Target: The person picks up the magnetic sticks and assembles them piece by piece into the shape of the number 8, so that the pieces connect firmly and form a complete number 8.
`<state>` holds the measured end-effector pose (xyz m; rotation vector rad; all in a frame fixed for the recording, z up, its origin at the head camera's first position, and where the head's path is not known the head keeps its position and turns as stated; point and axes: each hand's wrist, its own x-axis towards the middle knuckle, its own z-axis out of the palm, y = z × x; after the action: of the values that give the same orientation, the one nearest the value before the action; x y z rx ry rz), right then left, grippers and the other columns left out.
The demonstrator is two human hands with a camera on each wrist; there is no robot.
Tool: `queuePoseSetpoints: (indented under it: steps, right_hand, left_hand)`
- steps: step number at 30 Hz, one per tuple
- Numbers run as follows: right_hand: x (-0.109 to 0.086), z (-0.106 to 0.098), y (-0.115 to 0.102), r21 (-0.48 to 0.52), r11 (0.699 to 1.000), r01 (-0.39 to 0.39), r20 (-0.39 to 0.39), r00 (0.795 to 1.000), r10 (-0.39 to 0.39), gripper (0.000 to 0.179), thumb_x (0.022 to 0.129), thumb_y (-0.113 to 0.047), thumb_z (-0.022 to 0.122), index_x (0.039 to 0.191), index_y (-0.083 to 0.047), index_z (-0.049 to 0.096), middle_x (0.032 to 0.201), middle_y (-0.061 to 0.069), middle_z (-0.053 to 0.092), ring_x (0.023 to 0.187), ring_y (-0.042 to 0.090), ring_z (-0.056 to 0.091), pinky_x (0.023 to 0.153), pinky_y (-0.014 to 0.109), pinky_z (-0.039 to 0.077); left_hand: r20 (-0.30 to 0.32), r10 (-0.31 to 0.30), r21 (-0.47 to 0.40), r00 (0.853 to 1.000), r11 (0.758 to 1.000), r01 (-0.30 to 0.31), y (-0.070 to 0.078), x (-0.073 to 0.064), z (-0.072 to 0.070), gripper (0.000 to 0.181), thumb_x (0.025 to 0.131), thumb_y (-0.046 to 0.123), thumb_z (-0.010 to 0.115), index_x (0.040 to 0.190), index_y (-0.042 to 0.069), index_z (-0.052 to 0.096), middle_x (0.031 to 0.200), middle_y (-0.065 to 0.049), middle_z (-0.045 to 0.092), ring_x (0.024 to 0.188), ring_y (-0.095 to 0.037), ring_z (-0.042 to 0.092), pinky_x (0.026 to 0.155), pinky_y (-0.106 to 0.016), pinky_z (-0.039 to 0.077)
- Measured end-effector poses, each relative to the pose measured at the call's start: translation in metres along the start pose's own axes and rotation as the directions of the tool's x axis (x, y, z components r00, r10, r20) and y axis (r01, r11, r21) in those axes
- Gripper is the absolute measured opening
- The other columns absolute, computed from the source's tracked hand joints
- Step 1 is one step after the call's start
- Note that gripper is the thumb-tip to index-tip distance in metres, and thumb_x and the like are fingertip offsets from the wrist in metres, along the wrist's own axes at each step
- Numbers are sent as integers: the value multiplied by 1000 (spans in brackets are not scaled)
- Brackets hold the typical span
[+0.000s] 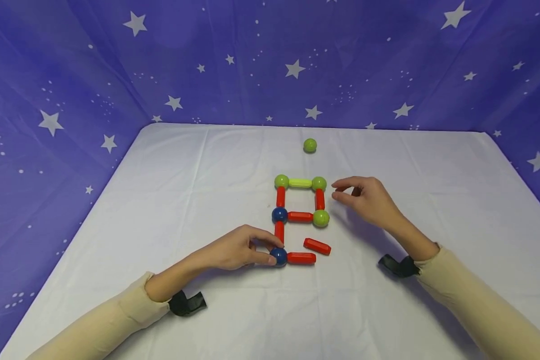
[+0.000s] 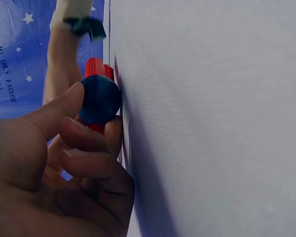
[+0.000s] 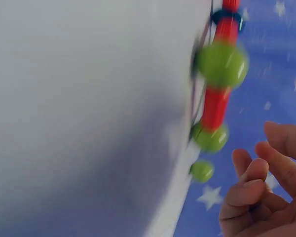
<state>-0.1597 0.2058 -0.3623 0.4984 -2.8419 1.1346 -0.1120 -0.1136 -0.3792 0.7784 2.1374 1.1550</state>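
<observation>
My left hand (image 1: 238, 247) pinches a blue ball (image 1: 278, 256) between thumb and fingers at the near corner of a figure of balls and rods. From that ball a red rod (image 1: 301, 258) points right, and another red rod (image 1: 279, 233) leads up to a second blue ball (image 1: 279, 215). The closed square above has green balls at its other corners and a yellow-green rod (image 1: 300, 183) along the far side. Right of the figure, my right hand (image 1: 369, 202) hovers with loosely bent fingers, holding nothing, near the far-right green ball (image 1: 319, 183) and apart from it.
A loose red rod (image 1: 317, 246) lies slantwise just above the near red rod. Beyond the figure sits a loose green ball (image 1: 310, 145). White cloth (image 1: 198, 200) covers the table, and a purple star-printed curtain (image 1: 252, 60) hangs behind and at both sides.
</observation>
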Motion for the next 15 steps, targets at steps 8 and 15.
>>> queuePoseSetpoints:
  steps: [8, 15]
  right_hand:
    - [76, 2, 28, -24, 995, -101, 34, 994, 102, 35, 93, -17, 69, 123, 1, 66, 109, 21, 68, 98, 34, 57, 82, 45, 43]
    - [118, 7, 31, 60, 986, -155, -5, 988, 155, 43, 92, -19, 70, 131, -2, 62, 115, 25, 64, 111, 37, 56, 92, 50, 43]
  left_hand:
    - [3, -10, -33, 1000, 999, 10, -2, 0, -1, 32, 89, 21, 76, 120, 15, 70, 101, 7, 67, 54, -12, 45, 53, -23, 34]
    - [5, -7, -42, 1000, 999, 7, -2, -1, -1, 32, 89, 20, 76, 119, 14, 70, 102, 5, 66, 49, -13, 43, 51, -23, 33]
